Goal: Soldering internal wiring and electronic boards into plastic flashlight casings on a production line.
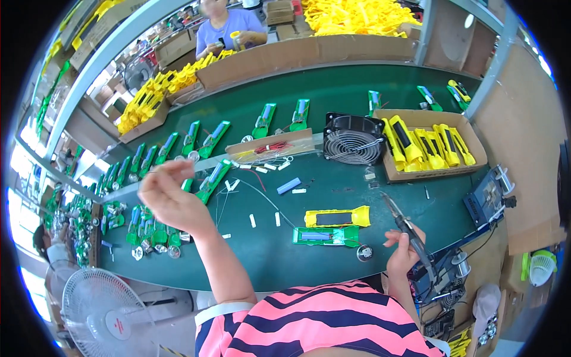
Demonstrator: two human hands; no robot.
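My right hand [403, 253] is closed around a soldering iron [413, 233], its tip pointing up and away over the green worktop. To the left of that hand lies an open flashlight: a yellow casing half [337, 216] with a dark panel, and a green casing half [326, 236] holding a blue battery cell. Beside them sits a round silver lamp head [364, 253]. My left hand [173, 196] is raised over the left part of the worktop, near a green casing [213, 180] with a blue cell. Motion blurs its fingers, so their grip is unclear.
A black fan [354, 140] stands beside a cardboard box [434, 172] of yellow casings. Loose white pieces and a blue cell [289, 185] lie mid-table. Green casings line the far conveyor [250, 89]. A soldering station [488, 196] stands right. Beyond, a person [231, 30] holds something yellow.
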